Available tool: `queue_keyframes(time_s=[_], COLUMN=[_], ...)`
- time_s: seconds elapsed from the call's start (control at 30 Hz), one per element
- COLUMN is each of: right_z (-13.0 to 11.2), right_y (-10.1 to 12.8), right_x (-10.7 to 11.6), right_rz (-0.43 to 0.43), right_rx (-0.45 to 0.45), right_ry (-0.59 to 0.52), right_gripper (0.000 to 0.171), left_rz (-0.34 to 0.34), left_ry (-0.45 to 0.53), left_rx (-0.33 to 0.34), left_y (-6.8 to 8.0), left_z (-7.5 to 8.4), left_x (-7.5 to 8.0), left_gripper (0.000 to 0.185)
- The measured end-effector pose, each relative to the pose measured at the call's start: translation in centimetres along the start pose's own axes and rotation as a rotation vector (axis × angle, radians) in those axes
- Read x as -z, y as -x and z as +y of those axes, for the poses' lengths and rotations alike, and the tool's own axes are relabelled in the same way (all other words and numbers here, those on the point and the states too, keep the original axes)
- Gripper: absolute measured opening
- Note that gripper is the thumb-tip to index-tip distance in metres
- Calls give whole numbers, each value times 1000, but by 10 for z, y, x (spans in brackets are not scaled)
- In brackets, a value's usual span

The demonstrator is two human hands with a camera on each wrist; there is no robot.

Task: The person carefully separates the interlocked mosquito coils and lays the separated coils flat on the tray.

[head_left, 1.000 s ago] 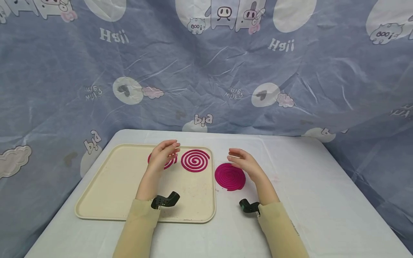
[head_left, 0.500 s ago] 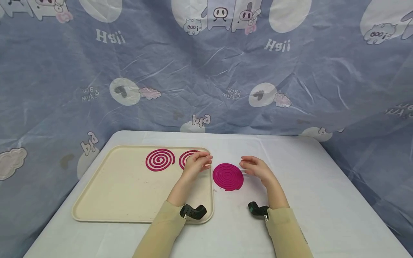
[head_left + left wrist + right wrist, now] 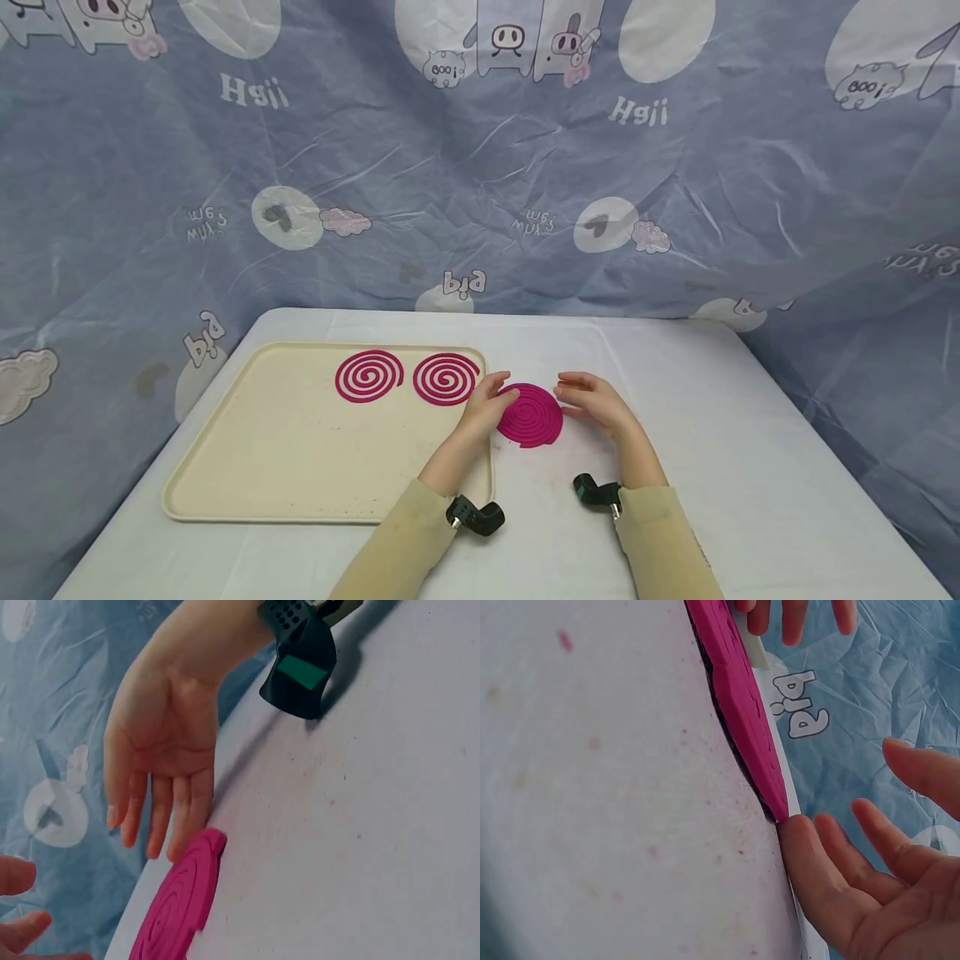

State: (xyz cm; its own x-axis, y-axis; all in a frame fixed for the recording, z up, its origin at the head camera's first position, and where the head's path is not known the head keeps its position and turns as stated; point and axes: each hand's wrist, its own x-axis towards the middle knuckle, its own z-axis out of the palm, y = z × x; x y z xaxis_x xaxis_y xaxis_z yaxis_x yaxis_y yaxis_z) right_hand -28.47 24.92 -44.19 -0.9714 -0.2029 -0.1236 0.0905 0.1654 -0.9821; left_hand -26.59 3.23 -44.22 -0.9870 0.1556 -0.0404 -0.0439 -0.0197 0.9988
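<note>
A round magenta mosquito coil (image 3: 531, 417), its spiral tightly packed, lies flat on the white table. My left hand (image 3: 482, 412) is at its left edge, thumb overlapping the rim in the head view. On the other side, my right hand (image 3: 600, 403) has its fingertips right at the coil's right edge, fingers loosely extended. The right wrist view shows the right hand's lowest finger (image 3: 802, 840) meeting the end of the coil (image 3: 742, 712). In the left wrist view, the right hand (image 3: 169, 742) hangs beside the coil (image 3: 180, 900), while only a few left fingers (image 3: 19, 922) show.
Left of the packed coil is a cream tray (image 3: 300, 450) with a raised rim. Two separated spiral coils, one (image 3: 369, 377) left of the other (image 3: 446, 379), lie near its back edge. A blue printed cloth (image 3: 480, 150) hangs behind the white table (image 3: 720, 467).
My left hand has moved right, from over the tray's left spiral to the packed coil's left edge. My right hand has shifted slightly right and down from above the coil to its right edge.
</note>
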Motion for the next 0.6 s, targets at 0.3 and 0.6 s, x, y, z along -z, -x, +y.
queue_keyframes(time_s=[0.3, 0.6], right_z=[5, 7], right_y=[-2, -4], right_x=[-3, -10], right_rz=[-13, -35], right_rx=[-65, -66], right_ry=[-105, -122], right_gripper=[55, 54], left_rz=[12, 42], left_ry=[-39, -14], left_rx=[58, 49], left_y=[5, 7], left_z=[3, 0], left_x=[-12, -10], left_gripper=[46, 41])
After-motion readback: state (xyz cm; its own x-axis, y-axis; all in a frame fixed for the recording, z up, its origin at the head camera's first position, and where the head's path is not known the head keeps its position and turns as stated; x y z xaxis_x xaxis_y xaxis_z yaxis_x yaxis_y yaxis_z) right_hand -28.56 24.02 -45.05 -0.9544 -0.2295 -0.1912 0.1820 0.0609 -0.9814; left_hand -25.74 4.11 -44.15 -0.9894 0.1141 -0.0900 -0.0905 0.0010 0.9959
